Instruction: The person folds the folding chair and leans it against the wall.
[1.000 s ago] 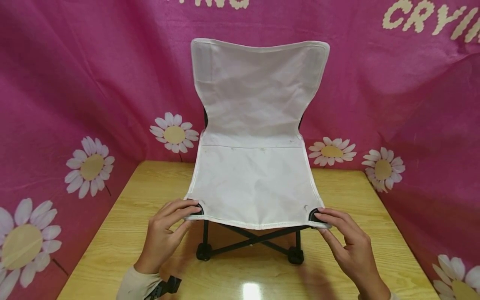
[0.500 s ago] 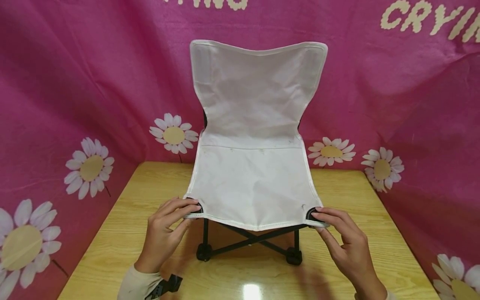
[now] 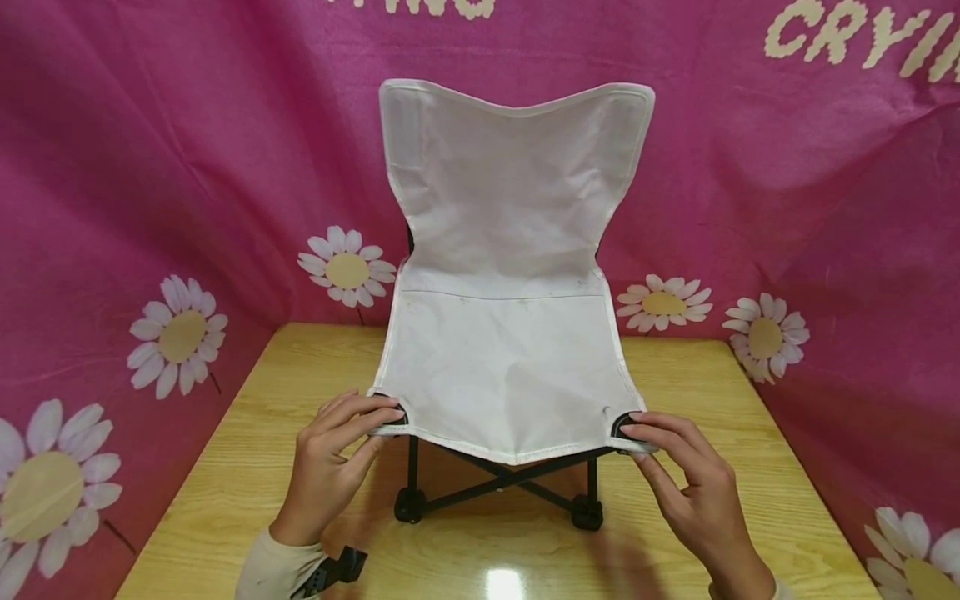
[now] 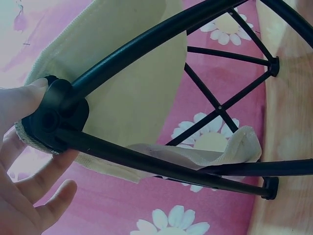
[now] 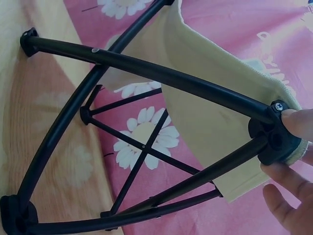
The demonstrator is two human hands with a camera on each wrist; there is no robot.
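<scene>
A small folding chair (image 3: 510, 358) with a whitish fabric seat and back stands unfolded on a wooden table, facing me. My left hand (image 3: 330, 462) pinches its front left corner, fingers on the black corner patch and thumb below. At the front right corner my right hand (image 3: 697, 483) grips in the same way. From underneath, the left wrist view shows the thumb against a black plastic joint (image 4: 56, 115) where two tubes meet. A matching joint (image 5: 274, 132) with a screw sits between thumb and fingers in the right wrist view. Crossed black legs (image 3: 510, 477) show below the seat.
The wooden table (image 3: 247, 442) runs under the chair to a pink cloth backdrop (image 3: 720, 167) printed with daisies and pale letters. The cloth also hangs at both sides. A black strap device (image 3: 330, 573) is on my left wrist.
The seat's front edge and the top edge of the back sag slightly more in the middle. My right hand and its corner have shifted slightly inward; both hands keep their hold.
</scene>
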